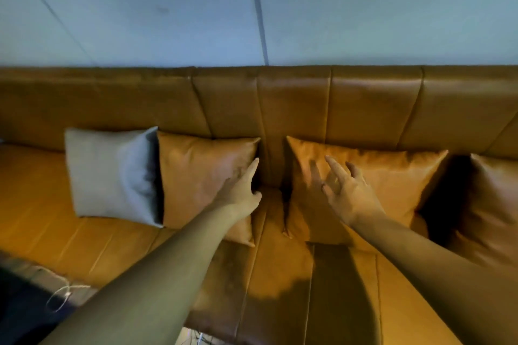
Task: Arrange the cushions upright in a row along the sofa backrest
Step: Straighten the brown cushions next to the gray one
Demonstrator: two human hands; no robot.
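Several cushions stand upright against the tan leather sofa backrest (pixel 294 98). From the left: a grey cushion (pixel 109 173), a tan leather cushion (pixel 196 173) touching it, a second tan cushion (pixel 392 176) after a gap, and a third tan cushion (pixel 496 204) cut off by the right edge. My left hand (pixel 241 190) lies flat on the right side of the first tan cushion, fingers extended. My right hand (pixel 347 190) hovers with spread fingers at the face of the second tan cushion; contact is unclear.
The sofa seat (pixel 280 274) stretches across the frame, with bare leather at the far left. A pale blue-grey wall (pixel 168 8) rises behind the backrest. A dark floor patch with a thin white cord (pixel 63 298) shows at the lower left.
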